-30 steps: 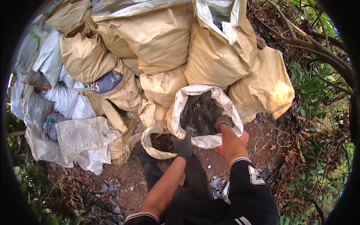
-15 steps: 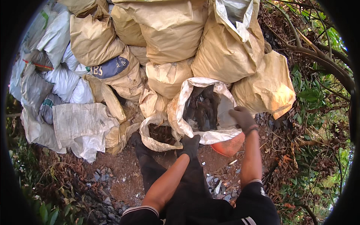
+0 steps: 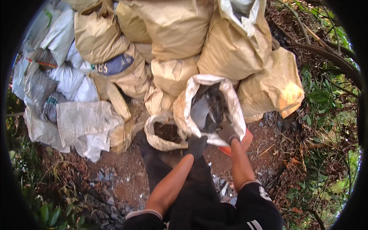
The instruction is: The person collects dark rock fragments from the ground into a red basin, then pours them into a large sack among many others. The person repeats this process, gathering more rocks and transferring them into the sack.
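A white-lined sack point(image 3: 241, 111) stands with its mouth open in front of me, holding dark flat scraps point(image 3: 216, 101) and one larger grey flat piece point(image 3: 200, 112). My left hand point(image 3: 196, 146), in a dark glove, is closed on the near rim of this sack. My right hand point(image 3: 227, 132), gloved too, reaches over the near right rim into the mouth. Its fingers are blurred against the dark scraps, so their grip cannot be made out. Left of the sack, near my left hand, sits a smaller open sack point(image 3: 151, 141) with brown, crumbly-looking contents.
Full tan sacks point(image 3: 178, 28) are piled up beyond, with white sacks point(image 3: 65, 82) at the left. A red-orange container point(image 3: 245, 142) sits partly behind the open sack. Broken grey pieces point(image 3: 226, 189) litter the soil. Branches point(image 3: 341, 63) and leaves border the right side.
My right hand has moved left and slightly down, from the sack's right rim into its mouth. A grey flat piece now shows at the left inside. My left hand keeps hold of the rim.
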The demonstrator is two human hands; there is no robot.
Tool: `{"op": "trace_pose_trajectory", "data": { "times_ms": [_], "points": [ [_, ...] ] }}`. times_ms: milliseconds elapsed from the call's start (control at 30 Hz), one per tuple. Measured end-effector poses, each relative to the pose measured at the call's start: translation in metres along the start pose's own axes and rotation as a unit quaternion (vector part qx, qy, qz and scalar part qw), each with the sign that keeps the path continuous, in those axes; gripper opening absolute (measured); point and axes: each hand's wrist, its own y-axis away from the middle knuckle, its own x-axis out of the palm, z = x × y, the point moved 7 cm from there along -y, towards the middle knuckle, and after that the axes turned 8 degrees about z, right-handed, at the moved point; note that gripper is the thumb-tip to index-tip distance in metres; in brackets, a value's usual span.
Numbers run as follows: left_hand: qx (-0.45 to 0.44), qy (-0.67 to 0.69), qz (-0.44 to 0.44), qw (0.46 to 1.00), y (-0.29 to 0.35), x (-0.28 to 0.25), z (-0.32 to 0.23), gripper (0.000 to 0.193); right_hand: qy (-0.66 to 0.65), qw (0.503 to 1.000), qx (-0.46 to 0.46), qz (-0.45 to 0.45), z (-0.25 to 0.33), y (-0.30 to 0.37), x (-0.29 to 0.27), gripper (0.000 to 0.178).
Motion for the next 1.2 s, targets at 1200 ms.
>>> {"op": "trace_pose_trajectory", "data": {
  "times_ms": [1200],
  "points": [
    [-0.048,-0.118,-0.024,0.992,0.005,-0.054,0.001,0.049,-0.015,0.884,-0.117,-0.453,0.204,0.053,-0.245,0.027]
  ]
}}
